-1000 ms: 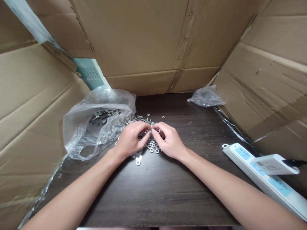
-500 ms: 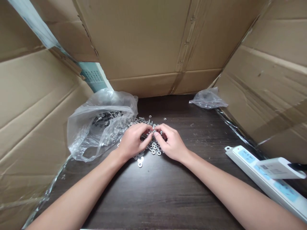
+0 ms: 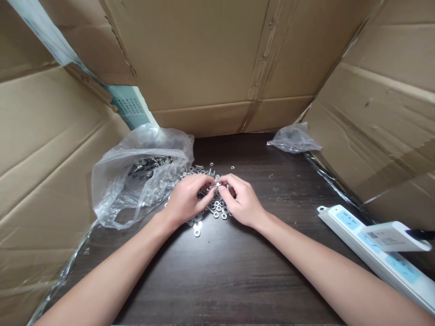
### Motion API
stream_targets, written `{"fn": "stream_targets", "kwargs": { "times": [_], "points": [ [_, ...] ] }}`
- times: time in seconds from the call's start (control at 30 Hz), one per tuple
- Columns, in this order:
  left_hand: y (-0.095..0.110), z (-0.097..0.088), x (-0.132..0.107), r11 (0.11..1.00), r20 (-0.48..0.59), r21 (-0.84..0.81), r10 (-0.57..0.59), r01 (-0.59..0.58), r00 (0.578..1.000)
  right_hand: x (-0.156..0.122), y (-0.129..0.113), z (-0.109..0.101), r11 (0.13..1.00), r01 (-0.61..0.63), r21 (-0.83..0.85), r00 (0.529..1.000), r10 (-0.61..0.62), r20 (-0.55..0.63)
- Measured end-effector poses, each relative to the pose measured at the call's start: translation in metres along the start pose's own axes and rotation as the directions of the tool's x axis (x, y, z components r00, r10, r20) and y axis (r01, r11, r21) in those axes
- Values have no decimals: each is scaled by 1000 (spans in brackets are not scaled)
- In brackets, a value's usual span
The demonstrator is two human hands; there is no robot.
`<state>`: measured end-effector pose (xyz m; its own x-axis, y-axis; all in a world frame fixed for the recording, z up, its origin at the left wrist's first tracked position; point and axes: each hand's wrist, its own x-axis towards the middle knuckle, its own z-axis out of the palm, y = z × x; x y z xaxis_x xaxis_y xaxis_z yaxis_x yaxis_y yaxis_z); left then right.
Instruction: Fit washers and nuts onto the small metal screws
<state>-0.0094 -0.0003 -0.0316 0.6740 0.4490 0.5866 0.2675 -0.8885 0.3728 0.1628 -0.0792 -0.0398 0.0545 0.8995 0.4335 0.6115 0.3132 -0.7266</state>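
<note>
My left hand (image 3: 190,197) is closed in a pinch over the heap of hardware, its thumb and forefinger on a small silver bolt (image 3: 216,185). From the other side, my right hand (image 3: 244,199) pinches the same bolt at its brighter, wider end. Whether that end is the bolt's head or a nut is too small to tell. Under and around both hands lies a loose pile of metal bolts, washers and nuts (image 3: 216,215), partly covered by the fingers. One nut (image 3: 197,233) lies nearer me, at the pile's front edge.
A clear plastic bag (image 3: 112,176) with more bolts lies open at the left. Another small plastic bag (image 3: 294,139) rests at the back right. A white power strip (image 3: 360,240) with a plugged-in adapter (image 3: 394,236) runs along the right. Cardboard walls (image 3: 204,59) enclose the dark table (image 3: 217,280).
The whole view has shifted very slightly. Both hands keep their pinch at the same spot over the pile, with only small finger movement.
</note>
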Motion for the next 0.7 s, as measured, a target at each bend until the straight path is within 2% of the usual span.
{"fn": "stream_targets", "kwargs": {
  "times": [0.7],
  "points": [
    [0,0,0,1000,22,-11,-18,18,1000,0,1,0,1000,1,0,1000,-1,5]
  ]
}}
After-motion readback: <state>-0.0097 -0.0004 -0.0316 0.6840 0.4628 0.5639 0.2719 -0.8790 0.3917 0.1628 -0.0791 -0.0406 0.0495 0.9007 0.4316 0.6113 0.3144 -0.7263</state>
